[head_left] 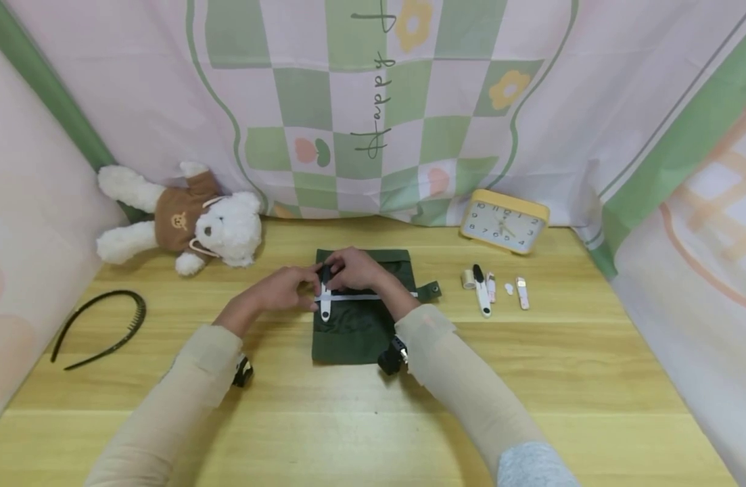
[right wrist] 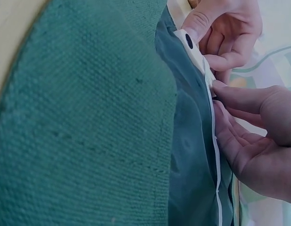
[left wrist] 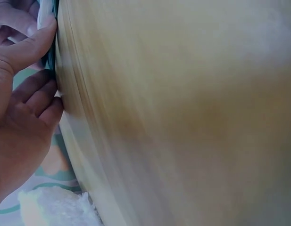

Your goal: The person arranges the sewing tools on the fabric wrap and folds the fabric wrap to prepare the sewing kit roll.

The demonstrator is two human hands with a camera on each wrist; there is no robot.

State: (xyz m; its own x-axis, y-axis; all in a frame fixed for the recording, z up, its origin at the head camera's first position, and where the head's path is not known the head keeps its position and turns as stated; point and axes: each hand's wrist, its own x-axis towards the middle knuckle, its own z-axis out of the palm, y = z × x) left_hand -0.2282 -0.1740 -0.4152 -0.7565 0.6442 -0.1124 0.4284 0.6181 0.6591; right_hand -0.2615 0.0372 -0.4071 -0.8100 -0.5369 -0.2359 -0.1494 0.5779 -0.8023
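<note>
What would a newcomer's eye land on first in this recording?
Probably the left hand and right hand, which meet at a white tool with a black end over the dark green cloth mid-table. Next, the white plush bear in a brown top, lying at the table's back left, and the yellow-framed clock at the back right.

Beige sleeves [head_left: 184,392], black wrist cameras [head_left: 392,357], grey fabric [head_left: 533,467]

Downward head view, close wrist views, shared fingers [right wrist: 232,134]
</note>
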